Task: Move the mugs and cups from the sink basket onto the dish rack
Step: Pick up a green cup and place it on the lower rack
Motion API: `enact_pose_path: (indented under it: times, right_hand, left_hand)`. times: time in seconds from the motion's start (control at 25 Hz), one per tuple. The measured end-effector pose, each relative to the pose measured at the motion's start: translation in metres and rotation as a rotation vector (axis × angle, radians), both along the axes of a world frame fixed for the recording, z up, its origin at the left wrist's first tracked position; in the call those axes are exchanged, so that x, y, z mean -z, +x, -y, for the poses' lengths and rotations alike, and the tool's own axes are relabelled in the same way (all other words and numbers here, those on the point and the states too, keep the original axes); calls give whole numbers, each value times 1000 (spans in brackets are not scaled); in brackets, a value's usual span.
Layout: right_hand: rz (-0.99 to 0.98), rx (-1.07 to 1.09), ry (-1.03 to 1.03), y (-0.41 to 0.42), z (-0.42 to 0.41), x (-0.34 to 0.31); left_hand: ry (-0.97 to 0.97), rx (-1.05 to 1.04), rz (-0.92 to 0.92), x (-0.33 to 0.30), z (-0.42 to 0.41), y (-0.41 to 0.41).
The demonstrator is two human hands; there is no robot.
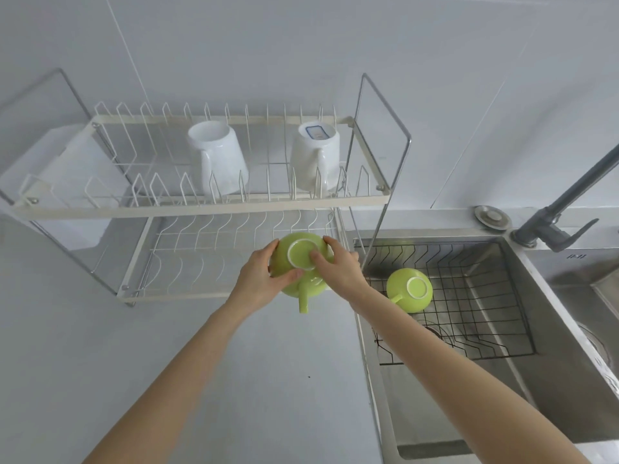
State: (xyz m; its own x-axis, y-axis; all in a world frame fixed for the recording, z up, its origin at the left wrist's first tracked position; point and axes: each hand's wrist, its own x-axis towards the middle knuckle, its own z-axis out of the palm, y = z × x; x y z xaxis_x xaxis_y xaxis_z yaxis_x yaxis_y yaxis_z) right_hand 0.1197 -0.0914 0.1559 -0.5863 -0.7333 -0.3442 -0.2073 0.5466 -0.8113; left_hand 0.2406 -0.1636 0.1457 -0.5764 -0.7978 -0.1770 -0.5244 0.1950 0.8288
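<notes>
Both forearms reach forward from the near edge. The left hand (259, 279) and right hand (338, 267) clasp an upturned green cup (301, 262) between them, fingers pressed on its base and sides, handle pointing back toward the person. It hangs over the rack's (201, 205) lower tier. Right of the hands, a second green cup (409, 289) lies upturned in the basket (485, 296). Above, two white mugs (217, 155) stand inverted.

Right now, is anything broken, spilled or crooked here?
Nothing looks broken or spilled. Two white mugs sit upside down on the dish rack. Both hands hold one green cup upside down; another green cup lies tipped in the sink basket, waiting.
</notes>
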Motion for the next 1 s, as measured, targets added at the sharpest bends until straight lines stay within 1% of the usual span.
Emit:
enact_pose_path:
  times: [0.28, 0.52, 0.6, 0.72, 1.0]
  right_hand:
    - [-20, -18, 75, -20, 40, 9]
    - [-105, -139, 198, -26, 46, 20]
    - [-135, -161, 209, -24, 46, 22]
    - [-189, -192, 172, -20, 44, 22]
    - [-216, -200, 130, -28, 44, 16]
  left_hand:
    - [41, -10, 91, 10, 35, -26]
    - [97, -10, 123, 22, 40, -33]
    - [69, -4, 121, 23, 39, -32]
    - [-17, 45, 119, 19, 35, -32]
    - [-88, 83, 119, 19, 36, -41]
